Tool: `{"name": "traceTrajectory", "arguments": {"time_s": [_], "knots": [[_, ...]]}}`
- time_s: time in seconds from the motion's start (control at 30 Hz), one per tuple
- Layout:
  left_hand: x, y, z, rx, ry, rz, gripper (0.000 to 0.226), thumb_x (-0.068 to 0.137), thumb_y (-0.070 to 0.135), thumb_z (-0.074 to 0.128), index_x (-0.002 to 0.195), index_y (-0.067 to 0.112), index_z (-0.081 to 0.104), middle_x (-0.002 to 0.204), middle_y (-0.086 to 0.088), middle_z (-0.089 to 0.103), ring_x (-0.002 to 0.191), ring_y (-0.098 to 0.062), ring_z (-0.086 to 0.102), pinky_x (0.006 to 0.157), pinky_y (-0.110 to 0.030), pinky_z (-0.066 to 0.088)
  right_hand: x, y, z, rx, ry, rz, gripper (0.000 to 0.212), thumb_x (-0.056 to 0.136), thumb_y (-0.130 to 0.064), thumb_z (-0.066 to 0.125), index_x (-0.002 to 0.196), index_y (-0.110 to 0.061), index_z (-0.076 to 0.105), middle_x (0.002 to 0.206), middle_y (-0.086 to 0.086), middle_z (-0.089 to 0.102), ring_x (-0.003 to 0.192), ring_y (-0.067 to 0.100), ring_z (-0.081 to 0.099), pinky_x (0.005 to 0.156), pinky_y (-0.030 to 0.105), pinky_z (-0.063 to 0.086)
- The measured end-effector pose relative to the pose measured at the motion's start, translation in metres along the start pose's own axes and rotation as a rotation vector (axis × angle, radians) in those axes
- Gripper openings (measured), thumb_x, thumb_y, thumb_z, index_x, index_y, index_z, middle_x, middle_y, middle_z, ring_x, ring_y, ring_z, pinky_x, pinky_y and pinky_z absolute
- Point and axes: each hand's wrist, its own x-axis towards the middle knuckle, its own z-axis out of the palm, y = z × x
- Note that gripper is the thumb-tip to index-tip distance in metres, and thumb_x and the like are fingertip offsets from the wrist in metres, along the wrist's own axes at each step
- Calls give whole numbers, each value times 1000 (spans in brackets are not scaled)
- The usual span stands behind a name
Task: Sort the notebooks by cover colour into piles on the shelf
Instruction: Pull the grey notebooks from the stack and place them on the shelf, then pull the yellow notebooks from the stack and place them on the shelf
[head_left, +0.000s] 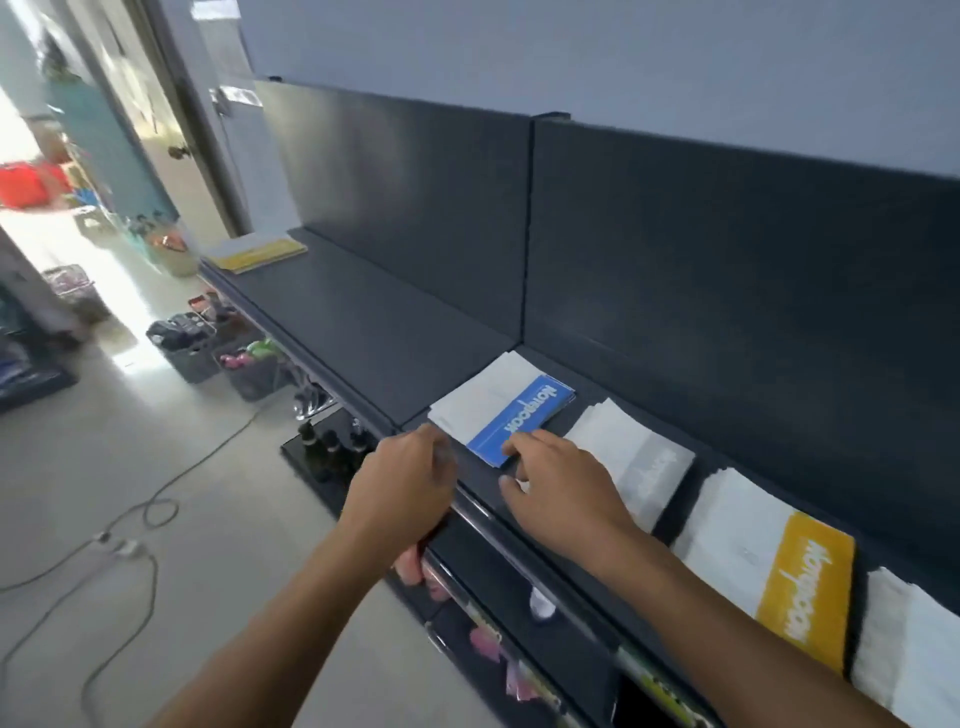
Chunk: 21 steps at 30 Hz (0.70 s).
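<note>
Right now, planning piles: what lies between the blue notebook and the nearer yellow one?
Head view: a grey notebook, partly hidden by the right hand, lies between the blue notebook and the yellow notebook.

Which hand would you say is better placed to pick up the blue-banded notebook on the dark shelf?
Right: the right hand touches the near end of the blue-and-white paper notebook, while the left hand is curled at the front edge of the dark metal shelf.

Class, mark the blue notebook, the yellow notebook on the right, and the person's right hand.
blue notebook (524, 422): head view, middle of its blue band.
yellow notebook on the right (802, 587): head view, middle of its yellow band.
right hand (563, 496): head view, back of the hand.
</note>
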Motion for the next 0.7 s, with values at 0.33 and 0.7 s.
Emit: {"name": "traceTrajectory", "arguments": {"time_s": [0.33, 0.7], "knots": [[53, -187, -83, 27, 106, -104, 20, 95, 36, 53, 110, 27, 62, 94, 7, 66, 86, -17, 62, 73, -39, 56, 142, -159, 91, -27, -29, -202, 20, 95, -36, 57, 113, -27, 58, 102, -7, 56, 85, 15, 58, 70, 31, 49], [117, -306, -123, 1, 144, -215, 21, 94, 41, 52, 109, 30, 61, 94, 12, 66, 87, -12, 61, 71, -33, 54, 262, -239, 149, -78, -108, -317, 22, 96, -35, 55, 116, -26, 58, 107, -6, 57, 91, 18, 60, 71, 32, 50]]}}
